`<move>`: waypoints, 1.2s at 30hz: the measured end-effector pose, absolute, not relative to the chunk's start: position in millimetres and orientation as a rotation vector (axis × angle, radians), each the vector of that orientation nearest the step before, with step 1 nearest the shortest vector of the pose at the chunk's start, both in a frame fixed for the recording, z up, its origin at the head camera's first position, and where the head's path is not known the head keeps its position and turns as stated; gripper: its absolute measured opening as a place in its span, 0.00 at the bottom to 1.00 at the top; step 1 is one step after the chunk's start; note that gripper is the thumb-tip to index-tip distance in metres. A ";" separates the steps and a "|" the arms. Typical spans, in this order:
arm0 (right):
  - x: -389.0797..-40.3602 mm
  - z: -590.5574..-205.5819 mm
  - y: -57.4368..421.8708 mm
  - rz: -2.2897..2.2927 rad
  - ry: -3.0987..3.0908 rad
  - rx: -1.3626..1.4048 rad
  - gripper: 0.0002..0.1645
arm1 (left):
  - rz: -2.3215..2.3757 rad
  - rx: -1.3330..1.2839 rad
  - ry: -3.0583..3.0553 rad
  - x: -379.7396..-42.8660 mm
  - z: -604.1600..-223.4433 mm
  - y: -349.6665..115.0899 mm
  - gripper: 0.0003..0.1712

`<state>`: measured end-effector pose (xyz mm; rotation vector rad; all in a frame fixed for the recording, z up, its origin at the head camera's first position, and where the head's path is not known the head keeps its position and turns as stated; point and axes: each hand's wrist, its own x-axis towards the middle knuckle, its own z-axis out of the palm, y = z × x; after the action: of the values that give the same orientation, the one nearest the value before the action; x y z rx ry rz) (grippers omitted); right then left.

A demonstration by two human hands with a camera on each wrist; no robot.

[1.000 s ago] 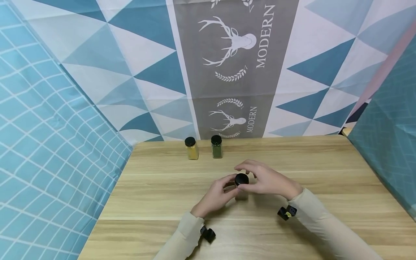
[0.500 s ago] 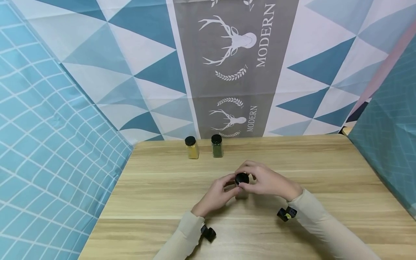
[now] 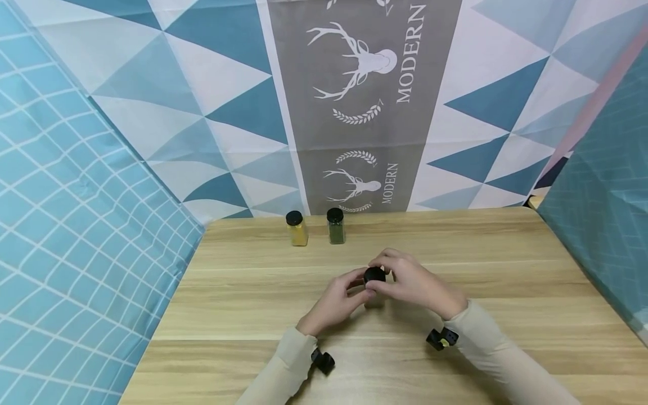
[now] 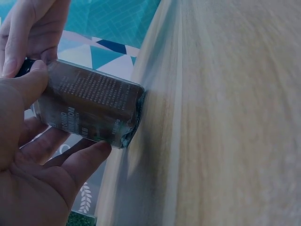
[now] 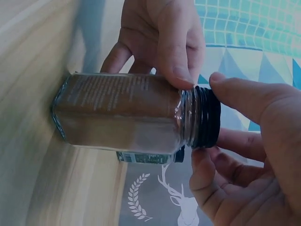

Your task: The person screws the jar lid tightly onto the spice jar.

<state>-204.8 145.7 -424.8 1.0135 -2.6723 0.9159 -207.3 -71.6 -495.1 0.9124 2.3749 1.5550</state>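
Observation:
A glass spice jar (image 5: 117, 113) of brown powder, its label partly reading as ground cinnamon, stands upright on the table in front of the person. My left hand (image 3: 331, 306) grips its body from the left, the thumb near the neck. From the right, my right hand (image 3: 412, 284) pinches the black screw lid (image 5: 208, 117) between thumb and fingers. Glass threads show below the lid's edge in the right wrist view. In the head view, both hands cover much of the jar's sides.
Near the back edge of the wooden table (image 3: 228, 315) stand a jar of yellow powder (image 3: 298, 234) and a jar of green herbs (image 3: 336, 232), both with black lids. A patterned cloth (image 3: 243, 112) hangs behind the table.
My right fingers, partly apart from the lid a second ago, have come in and now pinch it. The left hand keeps its grip on the jar; the two back jars stay put.

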 end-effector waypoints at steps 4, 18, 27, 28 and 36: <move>-203.7 -427.9 143.2 0.928 -2.670 0.957 0.20 | 1.563 0.910 2.372 -207.7 -495.8 -72.3 0.29; -203.9 -421.8 146.1 0.889 -2.684 1.003 0.33 | 1.538 0.882 2.410 -207.3 -493.1 -72.2 0.28; -214.0 -417.7 151.9 0.866 -2.733 1.197 0.28 | 1.563 0.862 2.353 -206.0 -494.0 -72.7 0.27; -214.5 -417.4 152.1 0.870 -2.737 1.208 0.27 | 1.563 0.857 2.351 -205.7 -493.7 -72.7 0.28; -215.5 -417.5 151.9 0.893 -2.692 1.269 0.17 | 1.540 0.856 2.381 -204.3 -491.6 -73.4 0.32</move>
<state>-215.5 151.9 -417.5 1.2685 -2.6922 0.8934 -204.3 -73.4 -491.6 0.8558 2.3806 1.5404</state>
